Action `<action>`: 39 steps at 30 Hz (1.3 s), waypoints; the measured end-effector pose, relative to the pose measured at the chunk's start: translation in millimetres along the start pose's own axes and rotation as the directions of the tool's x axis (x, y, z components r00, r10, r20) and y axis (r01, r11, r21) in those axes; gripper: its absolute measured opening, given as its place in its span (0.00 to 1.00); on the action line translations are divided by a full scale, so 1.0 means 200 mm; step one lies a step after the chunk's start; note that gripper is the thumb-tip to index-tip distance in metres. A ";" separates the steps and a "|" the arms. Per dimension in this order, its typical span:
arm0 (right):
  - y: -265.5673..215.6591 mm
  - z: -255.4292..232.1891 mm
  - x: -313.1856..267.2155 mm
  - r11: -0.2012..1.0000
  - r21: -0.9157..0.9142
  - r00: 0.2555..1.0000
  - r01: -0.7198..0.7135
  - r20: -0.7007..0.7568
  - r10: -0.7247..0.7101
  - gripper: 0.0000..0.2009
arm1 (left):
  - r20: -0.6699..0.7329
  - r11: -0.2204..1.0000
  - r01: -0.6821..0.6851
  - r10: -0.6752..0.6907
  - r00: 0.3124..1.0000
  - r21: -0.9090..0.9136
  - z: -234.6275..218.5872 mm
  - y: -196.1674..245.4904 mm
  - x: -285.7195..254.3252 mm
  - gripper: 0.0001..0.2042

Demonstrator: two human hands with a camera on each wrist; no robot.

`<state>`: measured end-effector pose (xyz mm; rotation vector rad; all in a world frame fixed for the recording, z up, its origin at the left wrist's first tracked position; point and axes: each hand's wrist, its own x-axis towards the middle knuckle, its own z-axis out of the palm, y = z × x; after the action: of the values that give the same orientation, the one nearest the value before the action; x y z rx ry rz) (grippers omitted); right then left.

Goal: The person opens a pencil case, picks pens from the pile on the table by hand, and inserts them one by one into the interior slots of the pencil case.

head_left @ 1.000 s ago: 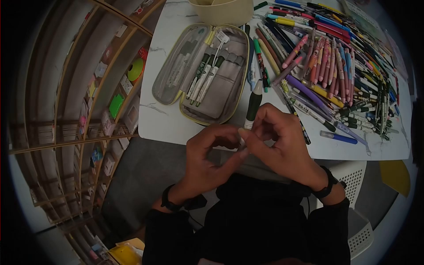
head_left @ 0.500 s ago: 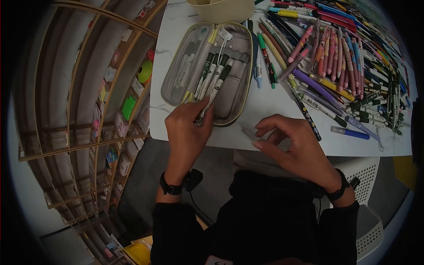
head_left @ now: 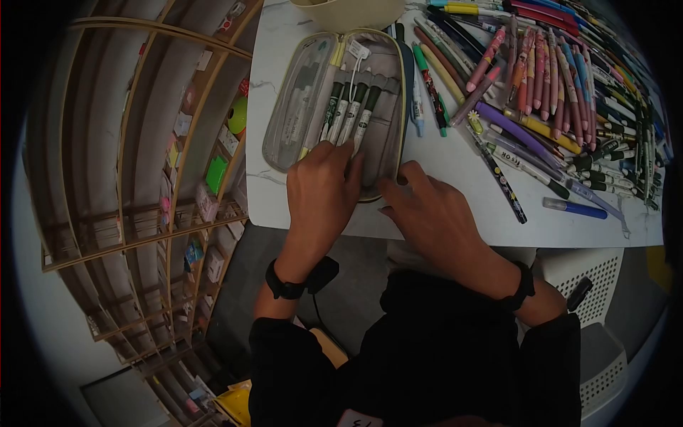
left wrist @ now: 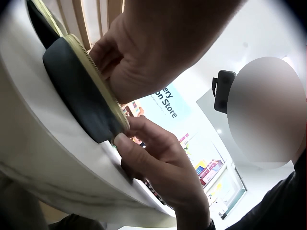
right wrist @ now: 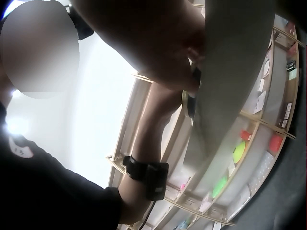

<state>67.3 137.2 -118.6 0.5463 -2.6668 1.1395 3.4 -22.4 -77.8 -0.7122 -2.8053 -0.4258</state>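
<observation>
In the head view an open grey pencil case (head_left: 383,153) with yellow zip edging lies on the table. Several white pens with dark green ends stand side by side under its elastic loops. My left hand (head_left: 321,186) reaches over the front edge, its thumb and index finger around the lower end of the rightmost pen (head_left: 366,114); the fingertips are partly hidden. At the case's front right corner, my right hand (head_left: 437,219) touches the rim. The left wrist view shows the right hand (left wrist: 160,165) pinching the dark case (left wrist: 76,88) by its zipped edge.
Right of the case spreads a large heap of pens (head_left: 544,85), with a blue pen (head_left: 575,208) near the table's front edge. A beige container (head_left: 348,13) stands behind the case. White chair (head_left: 594,292) at right; wooden shelves (head_left: 153,245) at left.
The left hand has carried the green-and-white pen from between both hands into the case, where it now lies straighter beside the others. My right hand has moved left onto the case's rim.
</observation>
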 end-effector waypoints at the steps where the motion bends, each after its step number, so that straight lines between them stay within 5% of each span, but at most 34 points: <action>1: 0.01 0.01 0.01 1.000 -0.013 1.000 0.019 -0.020 -0.019 0.12 | 0.003 1.000 0.013 -0.013 1.000 -0.019 0.00 0.00 0.01 0.09; 12: 0.03 0.02 0.02 0.998 0.023 0.997 0.065 -0.052 -0.064 0.07 | -0.003 0.997 0.067 -0.067 0.998 -0.031 0.05 0.08 0.07 0.11; 24: 0.03 0.02 0.01 0.999 0.043 0.999 0.020 -0.032 -0.019 0.08 | 0.023 0.972 0.045 -0.051 0.998 0.230 0.07 0.09 0.05 0.09; 29: 0.04 -0.29 -0.08 0.990 0.126 0.987 -0.057 0.156 0.037 0.24 | -0.057 0.983 0.058 -0.049 0.997 0.175 0.06 0.07 0.03 0.08; 33: 0.20 -0.71 -0.25 0.971 0.107 0.933 -0.214 -0.272 0.236 0.17 | -0.158 0.997 0.069 -0.063 0.985 0.031 0.05 0.03 0.00 0.11; 36: 0.38 -0.99 -0.42 0.874 -0.078 0.730 -0.480 -0.588 0.349 0.13 | -0.168 0.993 0.104 -0.093 0.981 0.057 -0.02 0.04 0.00 0.13; 39: 0.54 -1.18 -0.53 0.800 -0.134 0.660 -0.585 -0.652 0.373 0.13 | -0.200 0.996 0.091 -0.085 0.976 0.022 -0.02 0.01 -0.04 0.17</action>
<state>126.9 405.0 -60.8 -0.5651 -2.3671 0.7328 13.0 -25.3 -75.1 -0.5097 -2.6554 -0.4421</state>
